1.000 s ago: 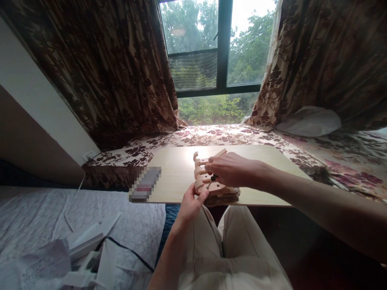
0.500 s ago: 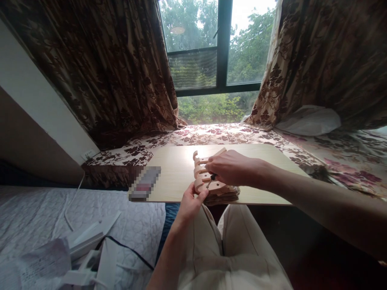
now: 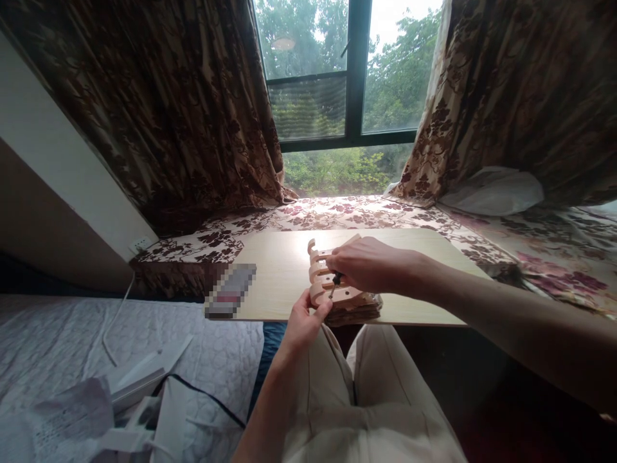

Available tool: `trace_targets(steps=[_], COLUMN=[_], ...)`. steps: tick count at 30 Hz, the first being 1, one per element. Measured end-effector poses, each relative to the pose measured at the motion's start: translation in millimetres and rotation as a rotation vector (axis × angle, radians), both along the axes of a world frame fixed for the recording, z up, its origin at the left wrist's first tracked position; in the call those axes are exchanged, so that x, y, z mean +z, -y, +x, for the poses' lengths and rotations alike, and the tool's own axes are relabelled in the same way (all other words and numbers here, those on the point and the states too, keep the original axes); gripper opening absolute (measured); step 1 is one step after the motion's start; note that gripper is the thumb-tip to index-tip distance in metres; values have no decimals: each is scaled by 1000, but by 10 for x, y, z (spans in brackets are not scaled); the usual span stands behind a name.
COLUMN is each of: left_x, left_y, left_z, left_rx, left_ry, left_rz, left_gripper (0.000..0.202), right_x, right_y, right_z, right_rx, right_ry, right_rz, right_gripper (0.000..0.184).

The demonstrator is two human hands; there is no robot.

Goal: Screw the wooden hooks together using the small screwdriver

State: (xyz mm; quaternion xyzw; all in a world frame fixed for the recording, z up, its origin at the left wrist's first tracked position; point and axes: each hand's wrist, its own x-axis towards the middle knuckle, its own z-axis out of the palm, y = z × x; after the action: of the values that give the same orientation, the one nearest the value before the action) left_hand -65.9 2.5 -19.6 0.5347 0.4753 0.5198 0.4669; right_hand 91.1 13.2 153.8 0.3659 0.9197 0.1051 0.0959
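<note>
A light wooden rack with several curved hooks (image 3: 317,272) lies on a stack of brown flat material (image 3: 355,313) at the table's near edge. My right hand (image 3: 369,262) is closed around a screwdriver (image 3: 336,280), its dark handle partly hidden by the fingers. The thin shaft slants down to the nearest hook piece, where its tip meets the wood close to my left fingertips. With thumb and fingers, my left hand (image 3: 308,317) pinches the near end of the rack. Dark holes show in the wood to the right of the shaft.
The pale wooden table (image 3: 277,257) stands before a window seat with a floral cover (image 3: 337,211). A blurred-out flat object (image 3: 231,290) lies at its left. Papers and white boxes (image 3: 139,399) rest on the quilted bed (image 3: 48,334). A white plastic bag (image 3: 496,190) sits at right.
My right hand and the screwdriver have shifted very slightly, with the handle showing a little more to the left. My left hand keeps its grip on the rack.
</note>
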Motion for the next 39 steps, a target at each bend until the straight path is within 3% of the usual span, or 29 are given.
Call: trace_targets(steps=[13,23,28,39], left_x=[-11,-27,-22,-47], left_y=[-3,-5,-6,-10], left_z=[-5,-5,-8,-15], left_rx=[0,-3,-7,0], left_ry=[-8,-7,-15,-36], left_rz=[8,22,24,28], left_gripper=[40,41,38,37], right_x=[-2,17,-31,9], right_y=[5,7,-48,-56], right_z=[-10,24,28,64], right_rx=[1,-21,-8,-2], right_ry=[3,-56,-45,-89], right_rz=[-8,-15,15,-14], right_gripper=[18,32,20,20])
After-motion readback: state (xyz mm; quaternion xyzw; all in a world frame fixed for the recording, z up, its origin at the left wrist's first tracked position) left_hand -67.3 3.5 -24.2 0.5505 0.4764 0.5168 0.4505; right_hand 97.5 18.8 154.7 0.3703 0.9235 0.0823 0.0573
